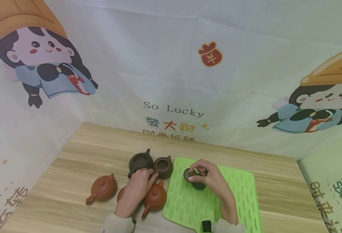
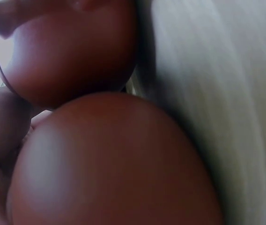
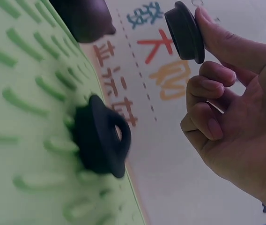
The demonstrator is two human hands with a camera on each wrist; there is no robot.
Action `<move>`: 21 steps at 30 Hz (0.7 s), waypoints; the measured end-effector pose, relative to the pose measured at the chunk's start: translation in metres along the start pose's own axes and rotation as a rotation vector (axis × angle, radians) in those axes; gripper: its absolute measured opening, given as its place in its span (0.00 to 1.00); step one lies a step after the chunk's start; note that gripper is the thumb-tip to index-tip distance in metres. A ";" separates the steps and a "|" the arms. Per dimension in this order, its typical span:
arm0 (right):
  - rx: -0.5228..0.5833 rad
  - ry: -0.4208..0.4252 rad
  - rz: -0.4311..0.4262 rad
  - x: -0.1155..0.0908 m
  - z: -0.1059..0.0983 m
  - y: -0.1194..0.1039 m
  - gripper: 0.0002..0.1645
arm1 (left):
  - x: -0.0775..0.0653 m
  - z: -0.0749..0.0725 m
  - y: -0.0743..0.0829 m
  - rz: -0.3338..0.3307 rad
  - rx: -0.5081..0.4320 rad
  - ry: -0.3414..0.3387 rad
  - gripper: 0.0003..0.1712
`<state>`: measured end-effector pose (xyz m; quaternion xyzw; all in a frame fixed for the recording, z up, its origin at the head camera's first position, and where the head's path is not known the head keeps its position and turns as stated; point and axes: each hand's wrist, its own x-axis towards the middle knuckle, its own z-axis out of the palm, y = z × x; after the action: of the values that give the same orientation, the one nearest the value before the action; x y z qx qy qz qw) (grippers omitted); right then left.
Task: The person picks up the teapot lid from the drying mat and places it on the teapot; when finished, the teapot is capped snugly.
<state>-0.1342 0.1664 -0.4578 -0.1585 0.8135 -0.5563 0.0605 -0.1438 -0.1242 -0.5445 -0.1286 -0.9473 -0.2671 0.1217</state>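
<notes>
My right hand [image 1: 214, 179] pinches a small dark brown teapot lid [image 1: 189, 175] above the green mat [image 1: 240, 197]. The right wrist view shows that lid [image 3: 184, 33] edge-on at the thumb and fingers. Below it on the mat lies a black lid [image 3: 105, 138] with a looped knob. Over on the left, my left hand [image 1: 137, 189] reaches across the teapots, thumb and forefinger pinching the handle side of a lidless dark brown teapot [image 1: 163, 167]; the handle itself is hidden. Touching distance away stands a lidless black teapot [image 1: 140, 161].
Reddish-brown lidded teapots stand nearby: one [image 1: 102, 188] at the left, one [image 1: 156, 198] beside my left wrist, another [image 1: 120, 194] mostly hidden by that hand. Two [image 2: 119, 168] fill the left wrist view. A printed cloth [image 1: 171, 64] walls the wooden table [image 1: 71, 158].
</notes>
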 end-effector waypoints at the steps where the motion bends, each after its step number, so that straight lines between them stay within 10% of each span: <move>1: -0.007 -0.002 -0.002 0.001 0.003 -0.001 0.13 | 0.000 -0.001 0.001 0.002 0.003 0.001 0.11; 21: 0.085 0.117 0.093 0.027 0.042 -0.008 0.14 | 0.000 0.004 -0.003 0.011 -0.003 0.022 0.12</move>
<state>-0.1463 0.1174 -0.4642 -0.0850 0.7978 -0.5952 0.0453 -0.1455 -0.1246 -0.5494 -0.1312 -0.9447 -0.2694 0.1332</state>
